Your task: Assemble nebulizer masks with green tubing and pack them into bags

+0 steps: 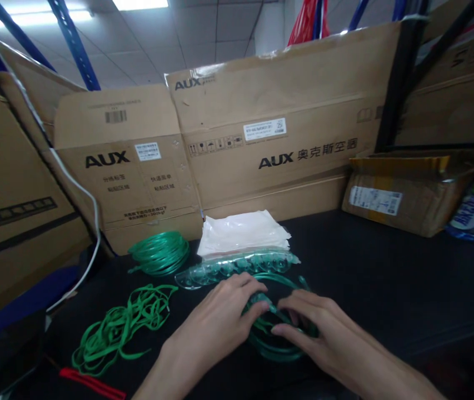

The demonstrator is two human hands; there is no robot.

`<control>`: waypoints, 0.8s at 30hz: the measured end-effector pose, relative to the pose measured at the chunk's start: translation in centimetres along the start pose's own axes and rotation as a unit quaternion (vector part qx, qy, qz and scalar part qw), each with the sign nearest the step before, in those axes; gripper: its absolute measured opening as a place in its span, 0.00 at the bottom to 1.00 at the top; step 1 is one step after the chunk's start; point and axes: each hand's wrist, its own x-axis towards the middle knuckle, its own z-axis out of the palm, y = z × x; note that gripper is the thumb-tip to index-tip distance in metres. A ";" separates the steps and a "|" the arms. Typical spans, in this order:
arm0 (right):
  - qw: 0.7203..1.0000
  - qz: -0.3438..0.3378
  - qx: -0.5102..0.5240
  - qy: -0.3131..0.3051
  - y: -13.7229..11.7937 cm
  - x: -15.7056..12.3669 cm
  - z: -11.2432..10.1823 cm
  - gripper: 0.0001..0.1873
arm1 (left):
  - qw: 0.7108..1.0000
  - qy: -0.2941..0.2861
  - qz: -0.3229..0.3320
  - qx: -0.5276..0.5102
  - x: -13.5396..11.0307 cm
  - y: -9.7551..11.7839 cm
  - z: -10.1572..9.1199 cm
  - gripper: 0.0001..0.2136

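Observation:
Both my hands rest on a coil of green translucent tubing (276, 347) lying on the black table (387, 278). My left hand (215, 325) has its fingers curled over the coil's left side, pinching a small clear green piece. My right hand (315, 328) presses its fingers down on the coil's right side. Just beyond my fingers lies a row of clear green moulded masks (237, 265). Behind that sits a stack of clear plastic bags (243, 230).
A wound coil of green tubing (159, 253) and a loose tangle of green straps (120, 328) lie at left. A red strip (90, 383) sits near the front edge. AUX cardboard boxes (278, 122) wall the back; a smaller carton (399, 191) stands at right.

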 end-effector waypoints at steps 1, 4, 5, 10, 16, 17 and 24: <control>1.000 -0.010 -0.005 0.005 0.2 0.1 0.6 0.10 | 1.000 -0.003 -0.007 -0.010 -0.3 -0.3 0.3 0.14; 0.999 -0.040 -0.011 0.013 0.8 0.2 1.0 0.13 | 0.999 -0.002 -0.018 -0.035 -0.5 -0.9 0.5 0.17; 0.999 -0.047 -0.008 0.010 0.9 0.2 0.9 0.13 | 0.999 -0.004 -0.020 -0.046 -0.5 -0.9 0.5 0.17; 0.997 -0.070 0.019 -0.008 0.8 -0.1 -0.3 0.12 | 0.991 -0.035 -0.019 -0.128 -0.4 -0.5 0.5 0.10; 0.997 -0.063 -0.016 -0.039 1.0 -1.3 -0.5 0.12 | 0.988 -0.052 -0.051 -0.136 -1.0 0.1 1.1 0.09; 0.997 -0.064 -0.024 -0.042 1.1 -1.5 -0.5 0.13 | 0.989 -0.050 -0.037 -0.136 -1.1 0.2 1.2 0.09; 0.995 -0.065 -0.042 -0.055 0.7 -2.1 -0.7 0.16 | 0.993 0.055 0.097 0.047 -2.3 0.7 2.9 0.05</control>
